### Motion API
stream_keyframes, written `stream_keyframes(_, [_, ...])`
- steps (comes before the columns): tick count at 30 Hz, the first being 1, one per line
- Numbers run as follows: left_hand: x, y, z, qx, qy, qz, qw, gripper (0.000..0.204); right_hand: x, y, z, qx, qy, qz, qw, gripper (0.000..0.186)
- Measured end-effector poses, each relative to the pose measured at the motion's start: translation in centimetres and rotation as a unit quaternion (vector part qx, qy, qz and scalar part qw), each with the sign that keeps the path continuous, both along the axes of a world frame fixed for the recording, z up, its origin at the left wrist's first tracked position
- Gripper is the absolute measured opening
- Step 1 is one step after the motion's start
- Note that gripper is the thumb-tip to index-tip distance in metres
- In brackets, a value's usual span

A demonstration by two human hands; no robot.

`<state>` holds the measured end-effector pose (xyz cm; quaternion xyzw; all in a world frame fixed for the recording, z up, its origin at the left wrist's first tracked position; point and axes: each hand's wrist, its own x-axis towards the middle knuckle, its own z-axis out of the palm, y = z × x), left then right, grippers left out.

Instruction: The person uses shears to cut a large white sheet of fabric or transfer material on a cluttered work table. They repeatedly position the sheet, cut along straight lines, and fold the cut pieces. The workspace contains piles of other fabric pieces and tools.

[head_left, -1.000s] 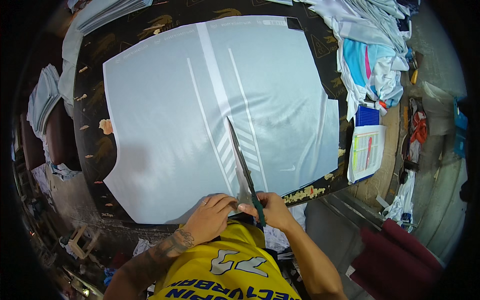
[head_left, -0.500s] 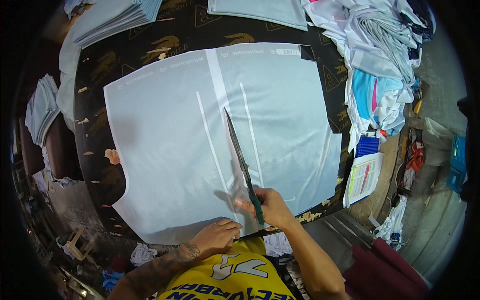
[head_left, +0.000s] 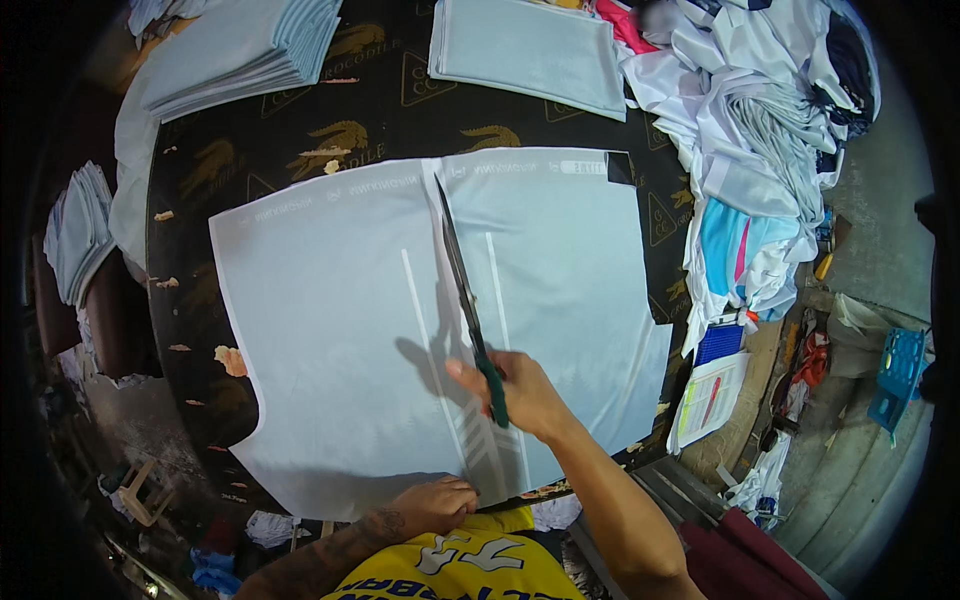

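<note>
The right hand [head_left: 515, 393] is gripping the scissors [head_left: 458, 275] by their green handle; the blades are pointing toward the far edge of the grey cloth [head_left: 330, 330]; the left hand [head_left: 438, 503] is resting at the near edge, but I cannot tell if its fingers are pinching. The cloth is lying on the black table [head_left: 400, 125]; folded cloths [head_left: 525, 55] are sitting beyond.

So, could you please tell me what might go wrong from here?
The scissors point along the white centre stripe, so a slight drift might take the blades off it. The grey fabric ripples right of the blades, so they could snag there. The left grip sits at the near edge, so the far part may shift.
</note>
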<state>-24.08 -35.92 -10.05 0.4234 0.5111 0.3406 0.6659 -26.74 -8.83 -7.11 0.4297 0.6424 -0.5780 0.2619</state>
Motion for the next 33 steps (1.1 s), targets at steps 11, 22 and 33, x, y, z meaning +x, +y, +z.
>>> stream_keyframes(11, [-7.7, 5.8, 4.2, -0.031, 0.095, 0.231, 0.968, 0.02, -3.3, 2.4, 1.1, -0.029, 0.096, -0.051, 0.994, 0.06])
stream_keyframes(22, [-27.3, 25.0, -1.8, 0.042, 0.637, 0.18, 0.749, 0.038, 33.7, 4.9, 2.9, 0.526, -0.069, -0.051, 0.846, 0.033])
stream_keyframes(33, [-7.5, 22.1, 24.2, 0.267, 0.034, 0.262, 0.927, 0.043, 31.9, 1.5, 5.4, 0.409, 0.281, -0.184, 0.849, 0.071])
